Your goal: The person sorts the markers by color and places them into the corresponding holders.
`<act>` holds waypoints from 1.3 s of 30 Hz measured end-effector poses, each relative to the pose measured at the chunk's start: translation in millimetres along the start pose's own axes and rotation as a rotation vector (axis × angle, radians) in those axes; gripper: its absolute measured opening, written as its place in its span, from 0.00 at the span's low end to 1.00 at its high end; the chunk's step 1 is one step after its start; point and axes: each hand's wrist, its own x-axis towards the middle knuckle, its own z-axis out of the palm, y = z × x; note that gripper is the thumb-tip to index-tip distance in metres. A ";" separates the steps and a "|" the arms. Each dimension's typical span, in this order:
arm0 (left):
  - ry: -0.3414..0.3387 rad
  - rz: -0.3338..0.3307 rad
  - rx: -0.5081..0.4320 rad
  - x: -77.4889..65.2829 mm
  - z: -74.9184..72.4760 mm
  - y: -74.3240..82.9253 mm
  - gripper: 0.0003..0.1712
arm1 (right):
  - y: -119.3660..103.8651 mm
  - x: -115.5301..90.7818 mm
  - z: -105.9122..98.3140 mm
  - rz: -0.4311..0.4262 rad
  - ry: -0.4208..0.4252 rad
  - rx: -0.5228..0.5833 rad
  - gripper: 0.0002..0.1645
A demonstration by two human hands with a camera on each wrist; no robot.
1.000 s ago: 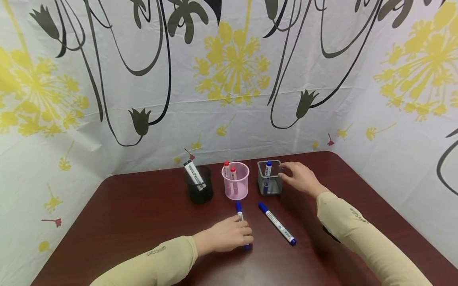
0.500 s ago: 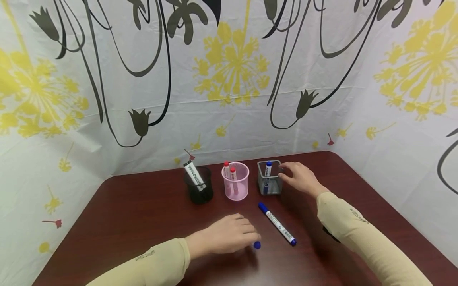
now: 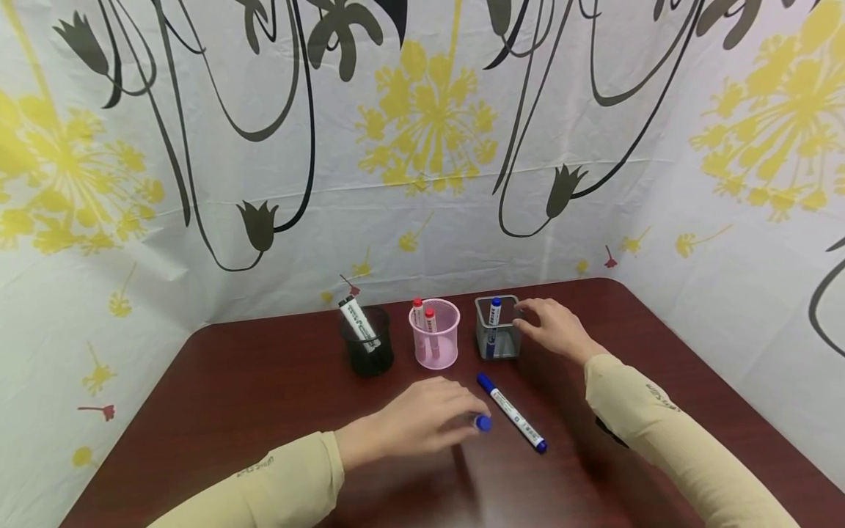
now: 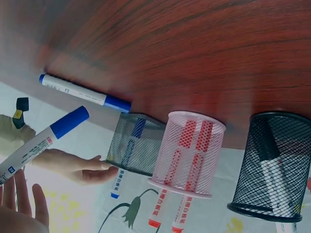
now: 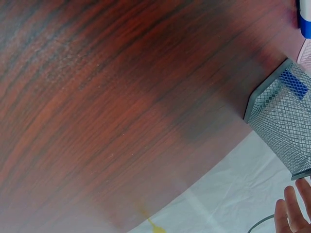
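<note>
My left hand (image 3: 422, 416) pinches a blue-capped whiteboard marker (image 4: 30, 149) above the table; in the head view mostly its blue end shows. Another blue marker (image 3: 511, 412) lies slanted on the table, just right of that hand. My right hand (image 3: 554, 328) rests its fingertips at the right side of the square grey mesh pen holder (image 3: 507, 343), its fingers (image 5: 291, 206) loosely extended near the rim in the right wrist view. Inside that holder a third blue marker (image 3: 494, 312) stands upright.
Left of the grey holder stand a pink round mesh cup (image 3: 450, 345) with two red markers (image 3: 430, 320) and a black mesh cup (image 3: 371, 361) with black-capped markers (image 3: 359, 323). A patterned white cloth (image 3: 409, 249) hangs behind the dark wooden table (image 3: 264, 381).
The left hand has lifted its blue marker off the table and turned it, its blue end now pointing right. The right hand stays at the grey holder.
</note>
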 end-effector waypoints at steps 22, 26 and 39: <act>0.099 -0.284 -0.365 30.6 -25.2 -10.8 0.16 | 0.3 0.7 1.5 0.011 0.014 -0.009 0.22; 0.140 -0.296 -0.344 36.9 -30.0 -18.6 0.16 | -0.2 0.8 1.5 0.009 0.016 -0.013 0.22; 0.253 -0.339 -0.417 59.9 -47.3 -43.4 0.14 | -1.4 1.2 0.1 0.018 0.001 -0.009 0.22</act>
